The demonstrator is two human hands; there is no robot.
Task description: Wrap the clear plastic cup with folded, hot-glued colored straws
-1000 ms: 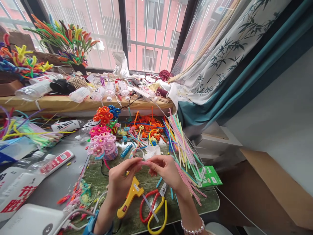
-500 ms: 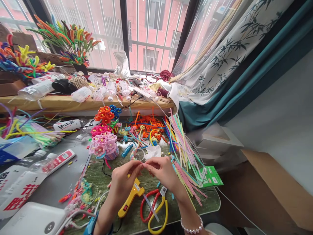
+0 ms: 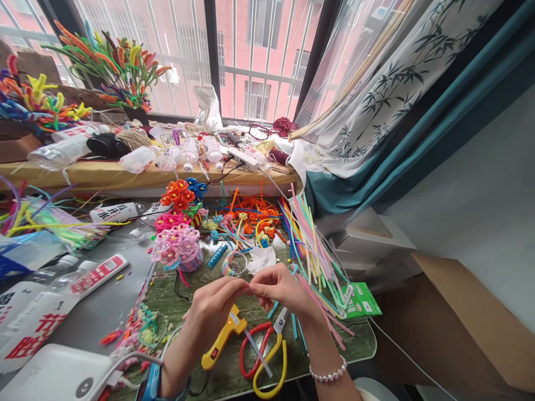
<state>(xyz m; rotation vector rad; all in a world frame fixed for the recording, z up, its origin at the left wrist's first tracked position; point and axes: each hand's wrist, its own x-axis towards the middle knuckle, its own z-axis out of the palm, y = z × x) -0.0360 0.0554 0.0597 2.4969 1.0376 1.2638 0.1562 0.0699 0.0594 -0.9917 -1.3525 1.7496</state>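
My left hand [image 3: 218, 299] and my right hand [image 3: 279, 285] meet above the green table mat [image 3: 167, 289], fingertips pinched together. Whatever they pinch is too small or too hidden to make out. Beneath them lies a yellow hot glue gun [image 3: 223, 337] with a clear glue stick [image 3: 258, 353] sticking out of its back. Scissors [image 3: 273, 356] with one red and one yellow handle rest beside it, under my right wrist. Just beyond my fingers are a ring wound with pastel fuzzy stems [image 3: 229, 263], a crumpled white tissue [image 3: 262, 259] and a teal ruler-like piece [image 3: 217, 256].
Pipe-cleaner flowers [image 3: 178, 245] stand behind my left hand. Bundled pastel pipe cleaners [image 3: 313, 239] spread at the right near a green packet [image 3: 363, 299]. A white power bank [image 3: 54, 373] with cables sits front left, plastic bottles [image 3: 45, 312] behind it. A cardboard box [image 3: 472, 317] is at far right.
My left hand has turned so its back faces up more, its fingers now lying over the pinch. My right hand's lower fingers now show curled below. Both hands have shifted slightly.
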